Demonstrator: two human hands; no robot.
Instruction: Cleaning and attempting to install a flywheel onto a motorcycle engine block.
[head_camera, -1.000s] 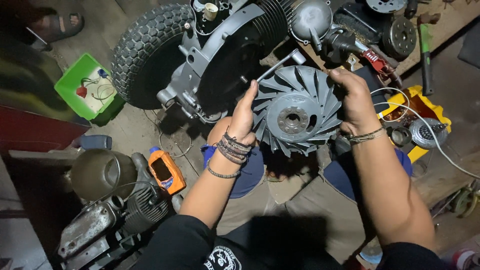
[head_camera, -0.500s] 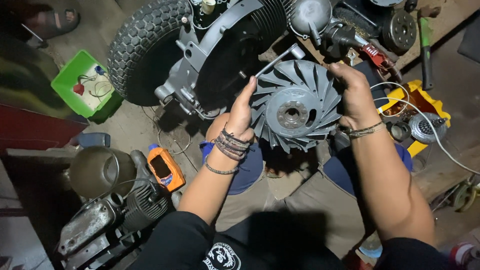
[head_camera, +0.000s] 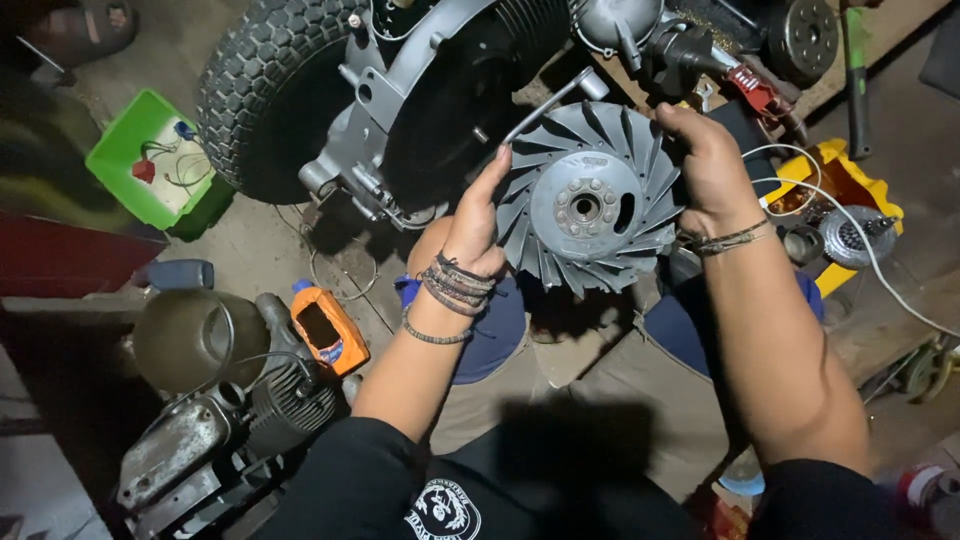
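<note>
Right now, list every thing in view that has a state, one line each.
finned flywheel: held up in both hands, face toward the camera
left hand: gripping the flywheel's left rim
right hand: gripping the flywheel's right rim
engine casing: side open, dark round cavity exposed
knobby tyre: mounted on the engine unit
green tray: open, holding wires
orange device: lying on the floor

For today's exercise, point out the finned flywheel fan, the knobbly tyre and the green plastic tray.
Finned flywheel fan (head_camera: 585, 205): head view, on its grey hub.
Knobbly tyre (head_camera: 262, 85): head view, on the tread blocks.
Green plastic tray (head_camera: 128, 125): head view, on its upper rim.
</note>
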